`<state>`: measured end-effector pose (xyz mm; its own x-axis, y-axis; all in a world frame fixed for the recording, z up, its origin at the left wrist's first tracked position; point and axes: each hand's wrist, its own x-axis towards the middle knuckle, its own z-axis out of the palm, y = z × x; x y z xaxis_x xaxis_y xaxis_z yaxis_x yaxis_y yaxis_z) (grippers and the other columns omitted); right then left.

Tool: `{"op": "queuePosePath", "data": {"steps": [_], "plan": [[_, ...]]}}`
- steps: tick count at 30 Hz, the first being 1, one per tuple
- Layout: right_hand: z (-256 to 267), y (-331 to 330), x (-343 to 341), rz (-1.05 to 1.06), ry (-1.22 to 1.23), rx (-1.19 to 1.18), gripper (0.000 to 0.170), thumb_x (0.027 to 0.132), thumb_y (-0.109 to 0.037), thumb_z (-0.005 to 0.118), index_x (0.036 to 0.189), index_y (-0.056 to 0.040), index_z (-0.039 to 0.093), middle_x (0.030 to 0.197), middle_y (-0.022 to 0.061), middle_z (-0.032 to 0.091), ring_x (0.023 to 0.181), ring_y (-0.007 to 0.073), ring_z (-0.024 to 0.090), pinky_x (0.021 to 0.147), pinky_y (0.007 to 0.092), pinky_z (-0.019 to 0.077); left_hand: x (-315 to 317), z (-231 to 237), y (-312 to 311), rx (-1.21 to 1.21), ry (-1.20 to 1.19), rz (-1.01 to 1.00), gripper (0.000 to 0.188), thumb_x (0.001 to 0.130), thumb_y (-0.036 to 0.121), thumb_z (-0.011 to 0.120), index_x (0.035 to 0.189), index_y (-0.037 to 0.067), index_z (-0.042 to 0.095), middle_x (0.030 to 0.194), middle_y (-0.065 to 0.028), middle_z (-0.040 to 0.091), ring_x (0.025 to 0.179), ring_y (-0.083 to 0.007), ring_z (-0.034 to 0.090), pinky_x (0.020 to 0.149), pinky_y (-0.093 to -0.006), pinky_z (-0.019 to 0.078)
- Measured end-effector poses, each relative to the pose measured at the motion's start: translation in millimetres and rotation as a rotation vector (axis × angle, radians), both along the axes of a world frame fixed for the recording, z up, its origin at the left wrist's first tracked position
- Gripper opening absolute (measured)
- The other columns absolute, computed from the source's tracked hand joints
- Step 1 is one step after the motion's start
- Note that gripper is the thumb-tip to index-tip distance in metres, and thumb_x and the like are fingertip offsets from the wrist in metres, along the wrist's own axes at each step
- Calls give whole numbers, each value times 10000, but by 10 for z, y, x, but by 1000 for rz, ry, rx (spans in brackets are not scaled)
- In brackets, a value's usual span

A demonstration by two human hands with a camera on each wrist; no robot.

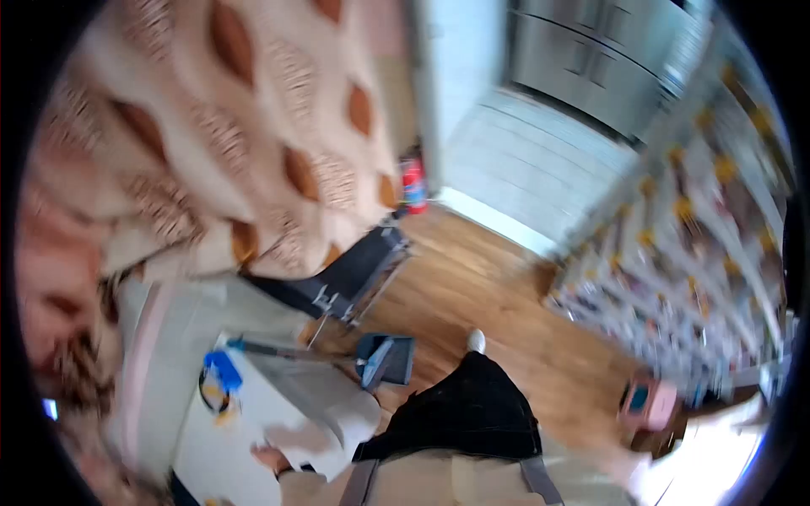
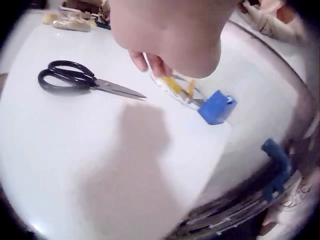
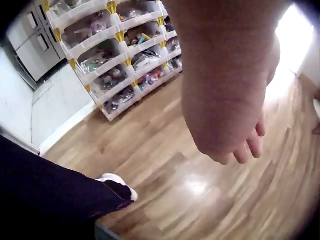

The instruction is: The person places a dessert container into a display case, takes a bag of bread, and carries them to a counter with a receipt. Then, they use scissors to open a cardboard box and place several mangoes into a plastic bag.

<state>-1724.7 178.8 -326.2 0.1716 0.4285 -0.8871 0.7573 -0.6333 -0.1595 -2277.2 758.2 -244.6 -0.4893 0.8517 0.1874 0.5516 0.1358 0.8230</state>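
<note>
One blue piece [image 1: 223, 371], boxy and blurred, lies on the white surface [image 1: 257, 409] in the head view, where we see the left hand [image 1: 272, 458] with fingers extended, apart from it. On the wooden floor [image 1: 456, 270] we count one dustpan [image 1: 400, 361] and one white shoe [image 1: 477, 341].

In the left wrist view, we find one pair of scissors [image 2: 75, 80], black-handled with silver blades lying together, near one yellow-and-white item [image 2: 171, 84] and the bright, angular blue piece. The left hand's fingers loosely hang near that item; we cannot tell whether they touch it.

In the right wrist view, we count four fingertips on the right hand [image 3: 225, 120], relaxed and holding nothing above the floor, with one rack of clear bins [image 3: 125, 55] beyond.
</note>
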Motion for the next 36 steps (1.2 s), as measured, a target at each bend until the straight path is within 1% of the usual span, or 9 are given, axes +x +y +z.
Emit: {"op": "queuePosePath", "data": {"steps": [2, 6, 8, 14, 19, 24, 29, 34, 36], "plan": [[155, 546, 747, 125, 41, 160, 277, 714, -286, 550, 854, -53, 603, 860, 155, 588, 809, 303, 553, 652, 404, 458, 538, 279, 41, 64, -488, -26, 159, 817, 64, 410, 953, 42, 490, 895, -56, 517, 765, -150, 503, 610, -253, 432], [2322, 2527, 2297, 664, 166, 380, 314, 701, -301, 562, 822, -12, 571, 814, 162, 574, 734, 310, 541, 620, 398, 451, 2803, 1661, 74, 201, -124, -275, 143, 815, 23, 391, 755, 22, 521, 737, -32, 504, 598, -100, 470, 513, -209, 404], [372, 1858, 3170, 54, -3, 467, 394, 660, -374, 605, 735, 6, 533, 734, 172, 535, 710, 336, 530, 656, 398, 439, 3561, 1877, 172, 121, -269, -425, 141, 830, 31, 404, 756, 23, 524, 732, -31, 510, 589, -94, 473, 524, -217, 408], [1044, 3428, 4586, -844, -395, 653, 313, 825, -295, 428, 894, -35, 590, 884, 190, 596, 848, 358, 559, 747, 416, 442, 5438, 1973, 576, -18, -329, -764, 157, 848, 37, 411, 751, 28, 534, 680, -24, 514, 552, -82, 462, 502, -200, 372], [423, 3805, 5163, -568, -244, 837, 224, 767, -199, 515, 927, -53, 572, 883, 199, 585, 825, 361, 557, 722, 408, 448, 6915, 1844, 1334, 2, -284, -878, 128, 810, 16, 418, 742, 26, 527, 671, -42, 519, 536, -92, 476, 485, -203, 363], [245, 3241, 5363, -778, -168, 119, 337, 755, -343, 493, 889, -65, 627, 871, 196, 602, 788, 346, 579, 677, 413, 445, 9013, 1613, 2506, -182, -497, -1033, 109, 802, 16, 415, 746, 24, 508, 690, -41, 514, 562, -95, 450, 539, -216, 385], [-671, 2764, 5529, -858, -259, 130, 246, 744, -242, 502, 831, -65, 649, 871, 170, 613, 792, 316, 579, 671, 416, 442, 11446, 2263, 2937, -125, -409, -1441, 117, 842, 37, 413, 781, 0, 505, 691, -38, 517, 598, -99, 457, 565, -216, 395], [1219, 3925, 6345, -1712, -238, 539, 298, 785, -221, 448, 939, -23, 609, 860, 135, 627, 769, 253, 602, 716, 347, 462, 13648, 2626, 2671, -101, -372, -1900, 119, 836, 36, 412, 794, 1, 518, 696, -59, 540, 619, -112, 495, 574, -226, 409], [644, 3941, 6402, -1681, -187, 479, 259, 785, -197, 451, 876, -5, 600, 764, 155, 610, 644, 277, 573, 601, 373, 447, 14174, 2628, 2454, -115, -385, -2016, 115, 831, 38, 416, 780, 5, 513, 691, -54, 540, 609, -110, 483, 570, -224, 401]]}}
